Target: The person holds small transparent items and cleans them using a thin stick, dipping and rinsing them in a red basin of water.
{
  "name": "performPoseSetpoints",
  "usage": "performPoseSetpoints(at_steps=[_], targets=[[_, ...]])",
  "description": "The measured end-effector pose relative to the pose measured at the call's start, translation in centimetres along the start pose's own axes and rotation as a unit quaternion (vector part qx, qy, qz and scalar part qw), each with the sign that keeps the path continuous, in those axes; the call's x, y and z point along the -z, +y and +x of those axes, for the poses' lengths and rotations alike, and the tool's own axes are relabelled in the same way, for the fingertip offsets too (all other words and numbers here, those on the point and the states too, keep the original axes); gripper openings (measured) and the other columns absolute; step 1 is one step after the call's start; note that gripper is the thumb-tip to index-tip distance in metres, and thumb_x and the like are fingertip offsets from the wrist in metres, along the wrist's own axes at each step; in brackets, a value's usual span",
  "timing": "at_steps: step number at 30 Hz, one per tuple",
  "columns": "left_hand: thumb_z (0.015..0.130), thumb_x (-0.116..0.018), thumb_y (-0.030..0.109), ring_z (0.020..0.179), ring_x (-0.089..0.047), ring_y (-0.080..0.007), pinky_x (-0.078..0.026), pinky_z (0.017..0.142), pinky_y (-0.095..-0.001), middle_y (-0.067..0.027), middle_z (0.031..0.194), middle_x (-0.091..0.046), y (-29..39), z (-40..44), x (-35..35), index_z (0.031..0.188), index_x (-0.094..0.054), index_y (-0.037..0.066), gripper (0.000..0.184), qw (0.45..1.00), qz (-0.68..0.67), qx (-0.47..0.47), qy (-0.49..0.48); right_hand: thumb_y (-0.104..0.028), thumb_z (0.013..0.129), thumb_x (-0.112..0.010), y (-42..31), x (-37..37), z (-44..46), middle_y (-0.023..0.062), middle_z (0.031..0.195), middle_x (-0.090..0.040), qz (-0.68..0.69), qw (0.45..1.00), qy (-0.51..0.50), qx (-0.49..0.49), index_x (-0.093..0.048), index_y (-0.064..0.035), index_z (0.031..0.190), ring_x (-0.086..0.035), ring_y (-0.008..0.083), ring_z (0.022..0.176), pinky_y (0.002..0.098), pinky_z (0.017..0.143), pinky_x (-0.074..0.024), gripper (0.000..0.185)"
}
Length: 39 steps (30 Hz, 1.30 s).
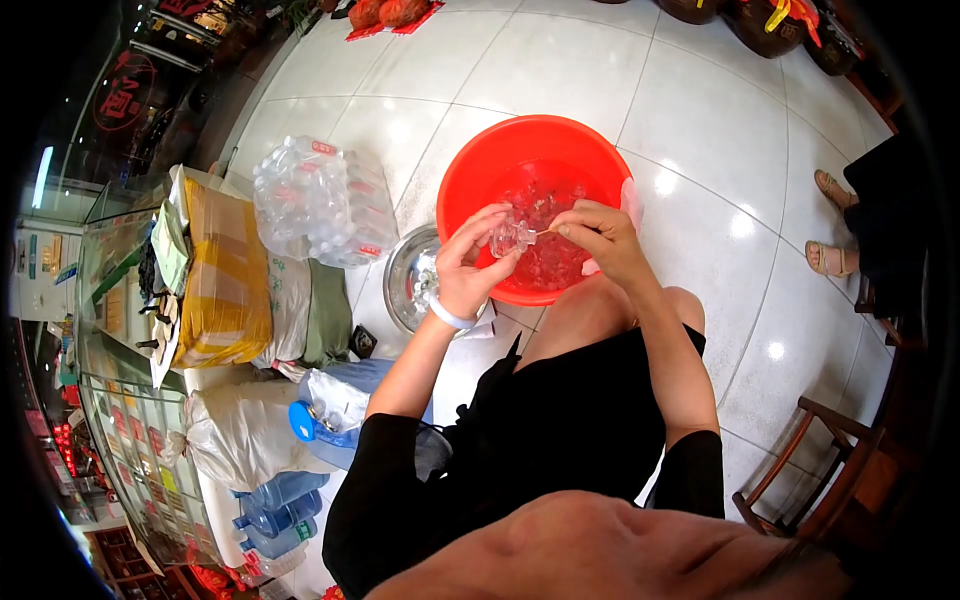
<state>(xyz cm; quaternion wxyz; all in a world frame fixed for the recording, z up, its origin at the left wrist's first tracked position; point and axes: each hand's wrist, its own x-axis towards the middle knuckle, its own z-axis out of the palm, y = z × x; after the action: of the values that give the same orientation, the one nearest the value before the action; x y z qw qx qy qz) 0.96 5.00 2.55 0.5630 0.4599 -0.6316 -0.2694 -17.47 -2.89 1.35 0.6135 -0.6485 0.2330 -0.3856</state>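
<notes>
My left hand, a white band round its wrist, is closed round a small clear bottle tipped on its side. Between the fingertips of my right hand is a thin light-brown stick, its far end at the bottle's mouth. Whether the tip is inside the bottle I cannot tell. Both hands are above a large red basin, in which many small clear pieces lie in what looks like water. Left of the basin, partly behind my left arm, a metal bowl contains small whitish and clear pieces.
Plastic-wrapped bottles stand on the tiled floor. A taped cardboard box, sacks and large blue water bottles are at the left. Another person's sandalled feet and a wooden chair are at the right.
</notes>
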Motion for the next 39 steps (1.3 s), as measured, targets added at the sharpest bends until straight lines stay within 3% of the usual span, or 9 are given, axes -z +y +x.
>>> performPoseSetpoints(at_steps=[2, 6, 17, 21, 36, 39], targets=[[0.064, -0.06, -0.014, 0.106, -0.049, -0.0247, -0.042, 0.089, -0.0351, -0.0208, 0.115, -0.048, 0.3, 0.1, 0.1, 0.106, -0.05, -0.007, 0.044, 0.997, -0.059, 0.045, 0.021, 0.0, 0.076, -0.054, 0.1, -0.2, 0.0, 0.0037, 0.071, -0.055, 0.049, 0.997, 0.052, -0.006, -0.062, 0.0029, 0.08, -0.05, 0.01, 0.068, 0.0209, 0.062, -0.038, 0.01], [0.064, -0.059, -0.014, 0.107, -0.048, -0.0245, -0.042, 0.089, -0.0351, -0.0204, 0.116, -0.047, 0.4, 0.2, 0.4, 0.107, -0.049, -0.007, 0.045, 0.997, -0.06, 0.051, 0.021, 0.001, 0.076, -0.054, 0.1, -0.3, 0.1, 0.0039, 0.072, -0.056, 0.045, 0.997, 0.057, -0.012, -0.062, 0.0027, 0.08, -0.05, 0.0101, 0.069, 0.0207, 0.063, -0.0383, 0.01], [0.064, -0.062, -0.012, 0.106, -0.049, -0.0232, -0.042, 0.089, -0.0316, -0.0168, 0.113, -0.05, -0.2, -0.4, 0.7, 0.106, -0.052, -0.004, 0.044, 0.998, -0.039, 0.039, -0.015, 0.0, 0.075, -0.055, -0.2, -0.5, 0.0, 0.0019, 0.065, -0.05, -0.012, 1.0, -0.012, 0.0, -0.062, 0.0023, 0.081, -0.045, 0.0092, 0.062, 0.0221, 0.057, -0.0345, 0.01], [0.064, -0.059, -0.016, 0.102, -0.051, -0.0244, -0.045, 0.086, -0.0339, -0.0207, 0.116, -0.047, -0.2, -0.4, 0.6, 0.106, -0.05, -0.007, 0.045, 0.999, -0.038, 0.029, -0.012, 0.0, 0.075, -0.054, -0.8, -0.3, -0.1, 0.0021, 0.066, -0.049, 0.013, 0.999, 0.002, -0.034, -0.062, 0.0022, 0.08, -0.045, 0.0093, 0.064, 0.0217, 0.058, -0.0345, 0.01], [0.064, -0.059, -0.016, 0.105, -0.05, -0.0251, -0.044, 0.087, -0.0346, -0.0201, 0.116, -0.047, 0.2, -0.3, 0.9, 0.108, -0.05, -0.007, 0.046, 0.997, -0.057, 0.059, -0.004, 0.0, 0.075, -0.054, -0.1, -0.2, 0.0, 0.0037, 0.066, -0.049, -0.009, 1.0, 0.001, 0.013, -0.062, 0.002, 0.081, -0.045, 0.01, 0.064, 0.0219, 0.059, -0.0347, 0.01], [0.063, -0.059, -0.015, 0.106, -0.049, -0.0254, -0.043, 0.089, -0.0348, -0.0199, 0.116, -0.048, 0.3, -0.3, 0.6, 0.108, -0.049, -0.007, 0.046, 0.995, -0.07, 0.075, 0.007, -0.001, 0.077, -0.055, -0.2, -0.1, -0.1, -0.0006, 0.065, -0.046, 0.0, 1.0, 0.0, 0.015, -0.062, 0.0016, 0.083, -0.042, 0.0068, 0.061, 0.0201, 0.054, -0.0322, 0.01]])
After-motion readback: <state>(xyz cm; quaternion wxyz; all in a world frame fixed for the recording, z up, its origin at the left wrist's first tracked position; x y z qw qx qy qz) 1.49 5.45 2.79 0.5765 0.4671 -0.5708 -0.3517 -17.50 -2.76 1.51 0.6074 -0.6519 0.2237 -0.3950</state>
